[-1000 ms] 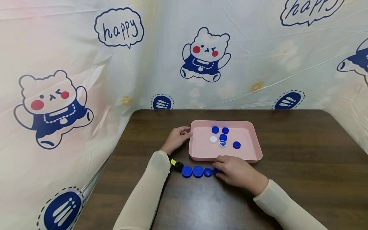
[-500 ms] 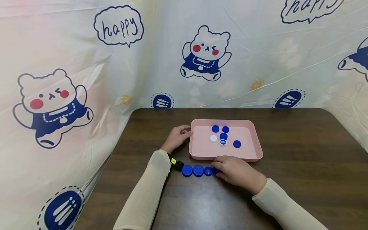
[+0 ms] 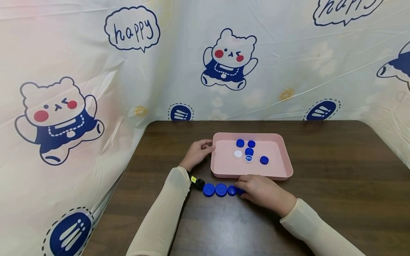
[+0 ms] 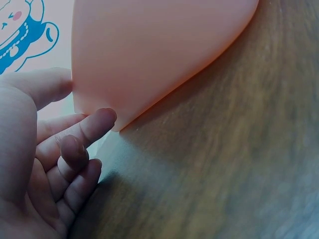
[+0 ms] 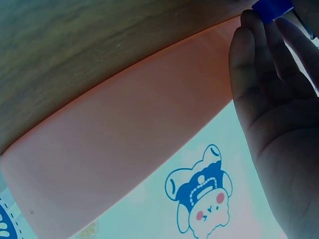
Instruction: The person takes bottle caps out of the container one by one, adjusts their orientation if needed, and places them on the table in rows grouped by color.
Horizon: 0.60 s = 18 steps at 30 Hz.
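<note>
Blue bottle caps lie in a row on the table, with a big blue cap point(image 3: 221, 190) mid-row and a smaller blue cap point(image 3: 232, 190) to its right. At the row's right end my right hand point(image 3: 264, 192) pinches another blue bottle cap point(image 3: 240, 191), partly hidden by the fingers; the right wrist view also shows this held cap point(image 5: 271, 9) at the fingertips. My left hand point(image 3: 196, 154) holds the left end of the pink tray point(image 3: 221, 169). In the left wrist view the thumb is at the tray's rim and a fingertip point(image 4: 105, 117) rests against its outer wall.
Inside the tray are several blue caps, such as one blue cap point(image 3: 264, 160) at right, plus a white cap point(image 3: 238, 154) and a white-rimmed printed cap point(image 3: 248, 158). A black wrist camera point(image 3: 199, 184) sits beside the row's left end. A printed curtain point(image 3: 179, 71) hangs behind the table.
My right hand has slid slightly left with its blue cap, closing the gap to the smaller cap beside it. My left hand stays at the tray.
</note>
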Motion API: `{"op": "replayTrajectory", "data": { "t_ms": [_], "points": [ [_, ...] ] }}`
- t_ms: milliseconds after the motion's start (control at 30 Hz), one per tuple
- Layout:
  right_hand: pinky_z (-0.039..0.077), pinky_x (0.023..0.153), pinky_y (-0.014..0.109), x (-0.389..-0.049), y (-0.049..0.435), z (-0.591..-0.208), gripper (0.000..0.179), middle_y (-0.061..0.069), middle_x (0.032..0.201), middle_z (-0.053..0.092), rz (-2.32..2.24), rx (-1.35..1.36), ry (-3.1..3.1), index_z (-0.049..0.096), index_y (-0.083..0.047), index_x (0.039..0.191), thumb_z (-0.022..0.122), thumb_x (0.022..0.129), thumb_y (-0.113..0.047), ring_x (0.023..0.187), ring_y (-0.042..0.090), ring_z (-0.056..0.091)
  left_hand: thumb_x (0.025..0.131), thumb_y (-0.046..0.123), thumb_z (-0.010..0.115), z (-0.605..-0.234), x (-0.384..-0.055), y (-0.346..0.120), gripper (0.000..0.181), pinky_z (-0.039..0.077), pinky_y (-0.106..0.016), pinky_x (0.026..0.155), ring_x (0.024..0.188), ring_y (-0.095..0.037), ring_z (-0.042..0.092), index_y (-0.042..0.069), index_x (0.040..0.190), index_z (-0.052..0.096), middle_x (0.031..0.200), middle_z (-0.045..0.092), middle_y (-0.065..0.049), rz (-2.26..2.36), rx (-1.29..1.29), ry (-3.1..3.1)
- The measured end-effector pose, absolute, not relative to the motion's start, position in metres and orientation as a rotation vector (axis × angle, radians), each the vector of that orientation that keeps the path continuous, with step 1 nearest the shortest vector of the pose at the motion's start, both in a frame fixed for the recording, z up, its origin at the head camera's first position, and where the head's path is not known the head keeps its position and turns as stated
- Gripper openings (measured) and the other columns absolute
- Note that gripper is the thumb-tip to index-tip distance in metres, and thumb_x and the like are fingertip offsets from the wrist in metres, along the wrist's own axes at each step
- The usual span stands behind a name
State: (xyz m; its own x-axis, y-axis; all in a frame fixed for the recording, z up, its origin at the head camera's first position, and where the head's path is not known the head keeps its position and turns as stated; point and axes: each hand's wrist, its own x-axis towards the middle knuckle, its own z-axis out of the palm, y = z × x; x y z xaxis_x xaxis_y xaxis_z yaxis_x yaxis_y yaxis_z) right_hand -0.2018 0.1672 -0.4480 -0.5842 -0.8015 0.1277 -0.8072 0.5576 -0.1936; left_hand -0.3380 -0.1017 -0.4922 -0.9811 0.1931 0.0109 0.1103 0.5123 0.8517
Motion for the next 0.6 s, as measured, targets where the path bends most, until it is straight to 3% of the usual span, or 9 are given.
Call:
{"op": "replayTrajectory", "data": {
  "t_ms": [600],
  "points": [
    [0.053,0.081,0.029,-0.2019,0.1664,-0.4479,0.037,-0.004,0.1,0.065,0.35,1.414,-2.785,0.07,-0.013,0.117,0.08,0.082,-0.019,0.086,0.008,0.061,0.09,0.04,0.068,-0.4923,-0.3372,-0.1015,0.044,0.047,-0.034,0.067,0.076,-0.021,0.058,0.015,0.126,0.064,0.085,0.065,-0.001,1.492,0.25,2.654]
  ]
}}
